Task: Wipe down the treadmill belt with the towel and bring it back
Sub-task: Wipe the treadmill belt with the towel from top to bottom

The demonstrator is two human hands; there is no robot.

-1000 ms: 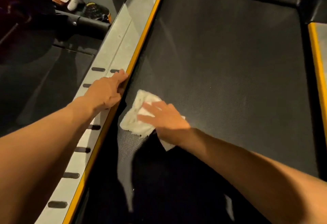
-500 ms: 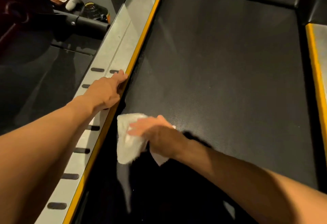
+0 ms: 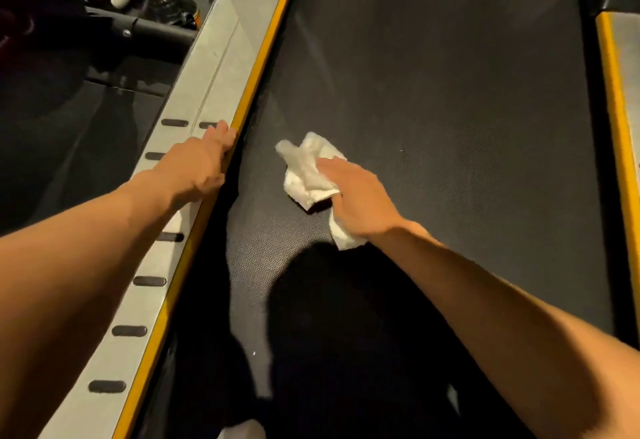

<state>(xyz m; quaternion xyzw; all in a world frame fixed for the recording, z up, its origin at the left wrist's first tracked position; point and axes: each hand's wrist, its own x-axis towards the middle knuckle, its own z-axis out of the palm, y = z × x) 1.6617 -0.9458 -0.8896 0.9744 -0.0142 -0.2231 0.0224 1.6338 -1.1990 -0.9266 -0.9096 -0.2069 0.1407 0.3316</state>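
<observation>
White and crumpled, the towel [image 3: 308,170] lies on the dark treadmill belt [image 3: 450,109] under my right hand [image 3: 360,196], which presses and grips it, while my left hand [image 3: 197,166] clasps the grey side rail [image 3: 207,67] with its yellow edge [image 3: 266,47].

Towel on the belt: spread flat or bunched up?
Bunched. The towel sits crumpled in uneven folds under the right hand on the belt, one corner trailing below the palm.
</observation>
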